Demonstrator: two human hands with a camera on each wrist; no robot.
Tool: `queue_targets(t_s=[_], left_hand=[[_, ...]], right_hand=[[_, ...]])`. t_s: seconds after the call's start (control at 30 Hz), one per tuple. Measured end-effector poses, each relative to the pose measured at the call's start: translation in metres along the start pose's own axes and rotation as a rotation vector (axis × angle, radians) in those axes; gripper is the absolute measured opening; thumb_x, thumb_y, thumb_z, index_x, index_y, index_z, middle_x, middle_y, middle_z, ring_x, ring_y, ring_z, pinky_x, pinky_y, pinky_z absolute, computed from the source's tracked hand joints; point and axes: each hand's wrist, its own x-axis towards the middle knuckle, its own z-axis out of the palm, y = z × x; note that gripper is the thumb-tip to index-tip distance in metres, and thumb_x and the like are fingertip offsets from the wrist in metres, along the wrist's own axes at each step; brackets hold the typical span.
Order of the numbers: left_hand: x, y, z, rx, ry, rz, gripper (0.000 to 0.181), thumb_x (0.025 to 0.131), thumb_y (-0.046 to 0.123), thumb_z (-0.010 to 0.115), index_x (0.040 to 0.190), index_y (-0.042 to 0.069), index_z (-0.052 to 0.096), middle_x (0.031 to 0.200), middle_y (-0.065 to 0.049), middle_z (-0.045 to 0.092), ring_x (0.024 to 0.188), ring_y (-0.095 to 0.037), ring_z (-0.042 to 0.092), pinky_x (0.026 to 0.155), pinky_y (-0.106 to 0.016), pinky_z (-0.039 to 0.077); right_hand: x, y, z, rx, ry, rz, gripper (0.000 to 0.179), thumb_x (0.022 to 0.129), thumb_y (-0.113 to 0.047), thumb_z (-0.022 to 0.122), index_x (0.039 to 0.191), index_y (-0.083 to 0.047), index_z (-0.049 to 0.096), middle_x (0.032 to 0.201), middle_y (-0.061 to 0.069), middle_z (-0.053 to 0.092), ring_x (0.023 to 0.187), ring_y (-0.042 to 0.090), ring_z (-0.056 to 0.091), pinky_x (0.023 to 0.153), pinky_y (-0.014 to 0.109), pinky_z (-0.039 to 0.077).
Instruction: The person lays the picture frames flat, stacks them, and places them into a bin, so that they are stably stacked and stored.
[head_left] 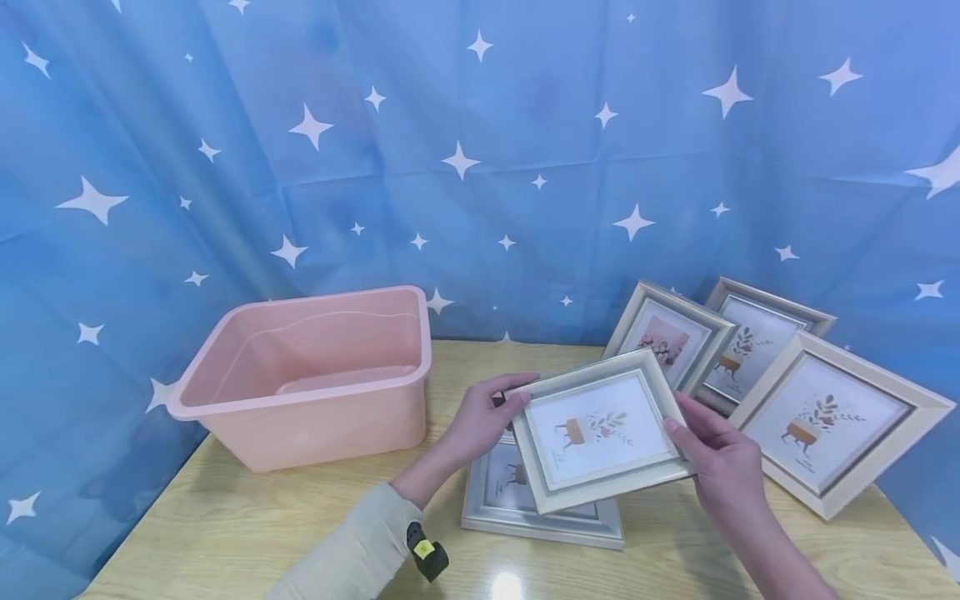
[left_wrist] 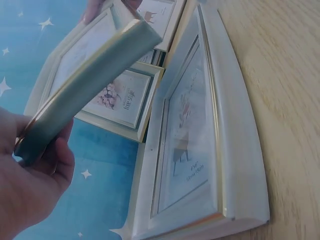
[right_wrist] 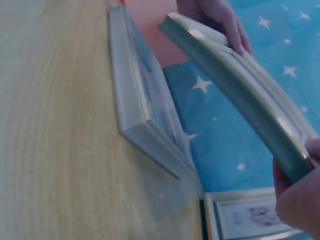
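Between my two hands a light picture frame [head_left: 600, 429] with a plant-pot print is held tilted above the table. My left hand [head_left: 483, 421] pinches its left edge, thumb on the front. The right hand [head_left: 723, 458] grips the opposite edge, thumb also on the front. Below it, a second picture frame [head_left: 543, 529] lies face up on the table, partly covered by the held one in the head view. In the left wrist view the lying frame [left_wrist: 187, 135] shows its print and thick side, with the held frame's edge [left_wrist: 95, 80] between thumb and fingers.
A pink plastic bin [head_left: 322, 417] stands at the left of the wooden table [head_left: 247, 533]. At the right, several frames stand upright: one with a pink flower print [head_left: 667, 333], another behind [head_left: 757, 333], and a larger-looking one [head_left: 832, 421] in front. A starry blue curtain [head_left: 525, 167] hangs behind.
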Motion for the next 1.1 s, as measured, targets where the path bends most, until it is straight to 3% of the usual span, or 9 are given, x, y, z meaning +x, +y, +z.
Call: queue_targets(t_s=[0.13,0.2,0.33,0.47,0.67,0.73,0.9,1.1], left_hand=[[0.002,-0.005,-0.004,0.021,0.076,-0.037,0.030,0.105,0.021,0.062,0.134,0.020,0.070,0.134,-0.001,0.064,0.091,-0.014,0.063,0.077,-0.028,0.055],[0.004,-0.007,-0.006,0.030,0.108,-0.044,0.028,0.103,0.020,0.064,0.130,0.019,0.072,0.135,-0.001,0.064,0.098,-0.015,0.062,0.083,-0.030,0.054],[0.006,-0.012,-0.008,0.037,0.145,-0.065,0.026,0.101,0.017,0.067,0.126,0.015,0.074,0.133,-0.003,0.066,0.105,-0.018,0.062,0.090,-0.037,0.054],[0.006,-0.017,-0.008,0.059,0.174,-0.097,0.025,0.100,0.016,0.068,0.124,0.013,0.075,0.133,-0.004,0.066,0.109,-0.022,0.061,0.093,-0.042,0.053],[0.005,-0.029,-0.010,0.078,0.185,-0.098,0.024,0.098,0.014,0.069,0.121,0.008,0.075,0.125,-0.007,0.068,0.097,-0.020,0.063,0.083,-0.037,0.056],[0.003,-0.033,-0.012,0.086,0.178,-0.106,0.024,0.098,0.014,0.069,0.120,0.007,0.075,0.121,-0.007,0.070,0.091,-0.019,0.062,0.079,-0.034,0.054],[0.000,-0.042,-0.014,0.142,0.159,-0.134,0.022,0.098,0.015,0.070,0.118,0.009,0.076,0.112,-0.003,0.070,0.094,-0.020,0.058,0.081,-0.034,0.051],[-0.001,-0.050,-0.017,0.184,0.154,-0.160,0.018,0.097,0.014,0.070,0.114,0.011,0.077,0.106,-0.001,0.069,0.091,-0.020,0.056,0.079,-0.034,0.048]], right_hand=[[-0.007,0.002,0.002,-0.334,0.009,0.028,0.051,0.095,-0.021,0.077,0.143,-0.014,0.061,0.101,-0.028,0.068,0.094,-0.005,0.063,0.074,0.019,0.057],[-0.011,0.005,0.003,-0.413,-0.001,0.047,0.055,0.095,-0.025,0.077,0.145,-0.011,0.058,0.100,-0.025,0.069,0.093,-0.005,0.063,0.072,0.021,0.056],[-0.018,0.011,0.006,-0.422,-0.047,0.106,0.059,0.096,-0.024,0.075,0.148,-0.007,0.053,0.114,0.000,0.073,0.092,-0.003,0.065,0.075,0.022,0.057],[-0.025,0.019,0.008,-0.426,-0.102,0.129,0.061,0.097,-0.021,0.074,0.150,-0.003,0.050,0.128,0.022,0.066,0.095,-0.004,0.064,0.082,0.017,0.054],[-0.035,0.028,0.015,-0.448,-0.130,0.165,0.059,0.095,-0.016,0.075,0.147,-0.001,0.052,0.128,0.026,0.065,0.098,0.003,0.066,0.083,0.020,0.055],[-0.038,0.031,0.017,-0.471,-0.133,0.162,0.059,0.094,-0.015,0.076,0.146,0.000,0.053,0.127,0.026,0.066,0.102,0.013,0.069,0.082,0.020,0.055],[-0.042,0.037,0.021,-0.507,-0.143,0.166,0.059,0.092,-0.012,0.076,0.145,0.002,0.053,0.128,0.026,0.066,0.114,0.034,0.067,0.082,0.020,0.055],[-0.049,0.041,0.026,-0.518,-0.145,0.151,0.058,0.090,-0.008,0.077,0.143,0.002,0.055,0.127,0.024,0.066,0.110,0.032,0.068,0.081,0.021,0.054]])
